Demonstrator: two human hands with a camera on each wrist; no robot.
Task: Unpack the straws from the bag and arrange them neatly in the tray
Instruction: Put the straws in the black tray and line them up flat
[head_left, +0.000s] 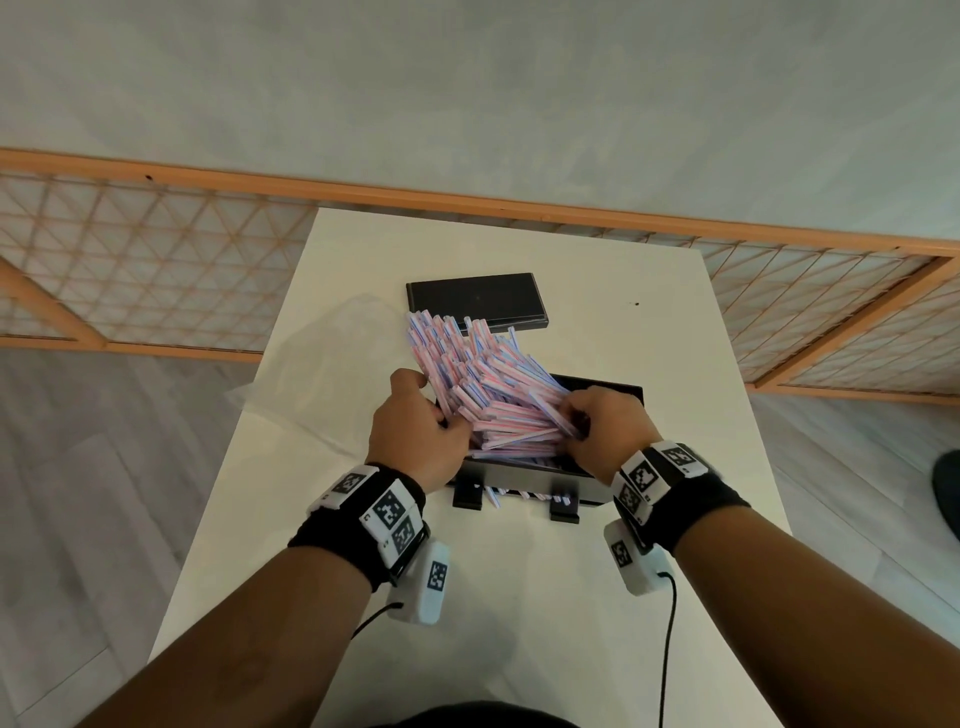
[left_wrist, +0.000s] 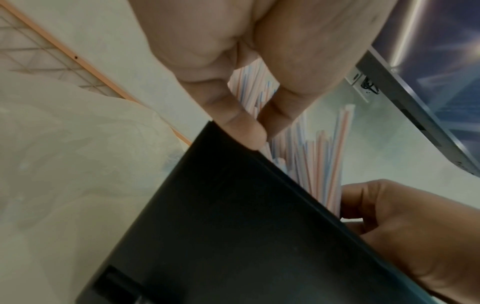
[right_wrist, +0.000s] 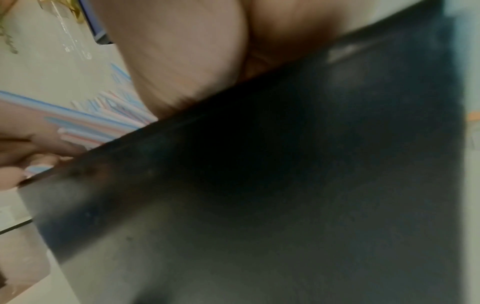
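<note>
Many pink-and-blue striped straws (head_left: 493, 384) stand fanned in one loose heap, their near ends down in the black tray (head_left: 597, 392) and their far ends leaning up and away over its back rim toward a flat black lid (head_left: 478, 299) lying farther off on the white surface (head_left: 519, 597). Main risk, as I judge it: the heap is far longer than the tray wall is tall, so any slack in the squeeze could let the top splay and spill onto the surface or over the lid. Second risk: straws crossing at angles may jam instead of lying parallel, which would spoil a neat arrangement. Tray holds only straws as far as can be seen; a few ends poke out low at its near face, between two black clips, and a hard push downward could force more out there. Clear bag (head_left: 322, 364) lies crumpled left of the tray, apparently emptied, though its inside is hard to read. Left hand (head_left: 415, 441) curls round the left flank of the bundle, thumb and fingers (left_wrist: 233, 115) pinching straws just above the tray rim. Right hand (head_left: 605, 431) is curled against the right flank, gripping straws there; its fingers are mostly hidden behind the tray wall in the wrist view.
</note>
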